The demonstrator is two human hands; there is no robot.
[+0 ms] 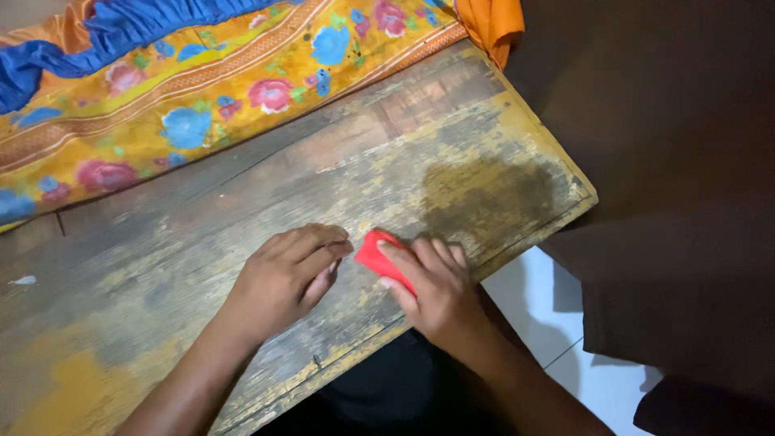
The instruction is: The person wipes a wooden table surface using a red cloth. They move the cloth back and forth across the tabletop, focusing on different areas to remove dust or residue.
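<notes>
— Two hands on the board. What are the fingers doing?

— The right hand (432, 292) lies flat with its fingers pressed together on top of a small red piece of paper (379, 257), holding it down on the wood. The left hand (284, 274) rests palm down just beside it, fingers close together and slightly curled, the tips touching or almost touching the paper's left edge.

— What does the paper look like?

— Flat, bright red and smooth, with straight edges and one sharp corner pointing far. Most of it is hidden under the right fingers, so I cannot tell its full shape.

— And underneath?

— A worn wooden board (242, 210), near its near edge and right of the middle. The grain is rough and grey, with flaking patches of yellow paint and a dark stain (492, 194) toward the right corner.

— Farther out?

— At the far edge lies a soft yellow cloth (202, 97) printed with pink and blue flowers, a gathered blue cloth (97, 36) over it, and a bit of orange cloth (488, 24) to the right. Dark brown cloth (670, 202) hangs on the right, above a pale tiled floor (557, 323).
</notes>
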